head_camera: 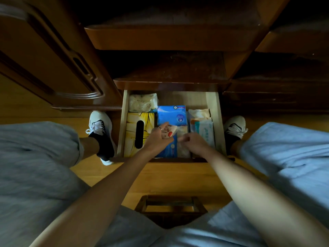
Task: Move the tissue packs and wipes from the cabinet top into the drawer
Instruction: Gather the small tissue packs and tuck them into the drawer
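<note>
The open wooden drawer (219, 125) holds several packs. A yellow tissue box (130, 132) with a black slot lies at its left, and a pale pack (142, 102) sits behind it. A blue tissue pack (171, 114) fills the middle, and light wipes packs (203, 125) stand at the right. My left hand (157, 139) hovers over the drawer's middle, holding a small white pack with a red spot (170, 131). My right hand (193, 142) is beside it with fingers curled, over a pale pack (182, 148). Whether it grips anything is unclear.
The dark cabinet top (170, 82) overhangs the drawer's back, with shelves above. A carved cabinet door (53, 72) stands at the left. My shoes (99, 125) rest on the wooden floor either side of the drawer. A small wooden stool (170, 209) is between my knees.
</note>
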A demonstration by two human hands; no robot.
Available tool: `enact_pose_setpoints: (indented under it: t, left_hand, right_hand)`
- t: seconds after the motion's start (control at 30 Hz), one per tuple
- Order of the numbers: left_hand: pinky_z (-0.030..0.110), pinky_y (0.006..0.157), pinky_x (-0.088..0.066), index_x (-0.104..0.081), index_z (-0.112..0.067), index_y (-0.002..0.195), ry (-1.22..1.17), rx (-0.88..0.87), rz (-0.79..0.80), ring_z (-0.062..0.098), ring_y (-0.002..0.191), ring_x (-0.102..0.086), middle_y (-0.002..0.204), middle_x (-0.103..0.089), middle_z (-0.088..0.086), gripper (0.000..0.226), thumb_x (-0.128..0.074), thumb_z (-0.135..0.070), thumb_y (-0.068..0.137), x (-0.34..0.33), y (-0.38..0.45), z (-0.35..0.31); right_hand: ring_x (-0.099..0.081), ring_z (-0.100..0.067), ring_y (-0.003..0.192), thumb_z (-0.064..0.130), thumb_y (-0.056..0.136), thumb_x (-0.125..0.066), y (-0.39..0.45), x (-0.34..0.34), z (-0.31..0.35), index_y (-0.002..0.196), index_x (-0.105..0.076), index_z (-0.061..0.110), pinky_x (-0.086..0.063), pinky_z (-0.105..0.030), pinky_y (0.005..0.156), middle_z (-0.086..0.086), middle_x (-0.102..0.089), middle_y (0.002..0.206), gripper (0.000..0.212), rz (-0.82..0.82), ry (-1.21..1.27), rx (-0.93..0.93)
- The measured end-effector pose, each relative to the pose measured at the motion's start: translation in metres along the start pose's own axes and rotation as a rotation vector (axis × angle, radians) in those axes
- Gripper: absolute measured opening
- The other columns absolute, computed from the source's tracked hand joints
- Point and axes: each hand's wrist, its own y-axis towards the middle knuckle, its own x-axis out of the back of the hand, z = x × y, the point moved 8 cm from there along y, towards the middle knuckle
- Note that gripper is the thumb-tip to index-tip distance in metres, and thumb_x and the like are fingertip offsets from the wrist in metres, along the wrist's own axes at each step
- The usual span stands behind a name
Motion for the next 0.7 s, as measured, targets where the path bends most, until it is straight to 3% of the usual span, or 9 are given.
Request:
enact_pose_setpoints:
  t: [0.07,0.13,0.23,0.3,0.4,0.5,0.6,0.7]
  left_hand:
    - [0.019,0.069,-0.045,-0.039,-0.043,0.152,-0.047,0.002,0.088,0.006,0.099,-0.059,0.123,-0.059,-0.006,0.075,-0.070,-0.039,0.084,-0.011,-0.005,-0.013]
    - [0.017,0.072,-0.047,-0.042,-0.045,0.150,-0.096,-0.010,0.155,0.001,0.100,-0.059,0.122,-0.060,-0.014,0.078,-0.068,-0.051,0.076,-0.018,-0.010,-0.028]
    - [0.021,0.085,-0.051,-0.050,-0.044,0.144,-0.027,-0.076,0.201,0.009,0.110,-0.063,0.129,-0.064,-0.010,0.067,-0.061,-0.050,0.078,-0.020,-0.015,-0.042]
    - [0.030,0.093,-0.053,-0.046,-0.043,0.148,0.049,-0.118,0.199,0.015,0.117,-0.062,0.132,-0.062,-0.006,0.061,-0.062,-0.042,0.089,-0.010,-0.017,-0.049]
    - [0.044,0.094,-0.056,-0.033,-0.037,0.156,0.222,-0.124,0.132,0.019,0.109,-0.063,0.133,-0.056,-0.006,0.065,-0.062,-0.040,0.098,0.023,-0.018,-0.050]
    - [0.031,0.083,-0.051,-0.036,-0.028,0.156,0.379,-0.106,0.113,0.019,0.115,-0.061,0.139,-0.056,0.000,0.072,-0.070,-0.039,0.093,0.054,-0.024,-0.040]
    - [0.014,0.069,-0.044,-0.049,-0.025,0.147,0.486,-0.134,0.177,0.020,0.117,-0.062,0.126,-0.064,-0.007,0.069,-0.077,-0.039,0.086,0.063,-0.039,-0.029]
    - [0.021,0.073,-0.046,-0.055,-0.029,0.141,0.618,-0.082,0.325,0.014,0.110,-0.060,0.125,-0.063,-0.010,0.074,-0.081,-0.053,0.076,0.056,-0.056,-0.006]
  right_hand:
    - [-0.070,-0.014,0.088,0.031,0.099,-0.058,-0.007,0.014,0.005,0.104,-0.073,0.017,-0.052,-0.025,0.069,0.003,-0.077,0.092,0.022,-0.032,0.505,-0.052]
    - [-0.073,-0.013,0.086,0.035,0.095,-0.063,-0.013,0.026,0.011,0.110,-0.070,0.019,-0.055,-0.024,0.064,0.000,-0.078,0.094,0.023,-0.041,0.670,-0.037]
    - [-0.071,-0.016,0.096,0.022,0.091,-0.072,-0.022,0.039,0.012,0.124,-0.056,0.019,-0.056,-0.025,0.063,-0.002,-0.071,0.110,0.037,-0.103,0.508,-0.004]
    - [-0.068,-0.016,0.097,0.014,0.092,-0.073,-0.028,0.051,0.006,0.127,-0.044,0.021,-0.052,-0.022,0.060,-0.006,-0.066,0.116,0.046,-0.184,0.477,-0.014]
    - [-0.066,-0.017,0.095,0.011,0.091,-0.076,-0.036,0.061,0.008,0.129,-0.045,0.016,-0.053,-0.024,0.066,-0.009,-0.062,0.118,0.049,-0.202,0.448,-0.016]
    - [-0.066,-0.023,0.103,0.011,0.096,-0.068,-0.039,0.052,0.008,0.127,-0.050,0.014,-0.057,-0.038,0.086,-0.010,-0.063,0.119,0.036,-0.176,0.359,-0.027]
    - [-0.063,-0.025,0.106,0.013,0.101,-0.058,-0.039,0.019,0.000,0.124,-0.054,0.011,-0.053,-0.038,0.092,-0.014,-0.064,0.127,0.024,-0.058,0.083,-0.037]
    - [-0.061,-0.027,0.120,0.018,0.100,-0.059,-0.041,-0.001,-0.009,0.137,-0.054,0.020,-0.051,-0.042,0.099,-0.008,-0.063,0.134,0.037,-0.036,-0.239,-0.033]
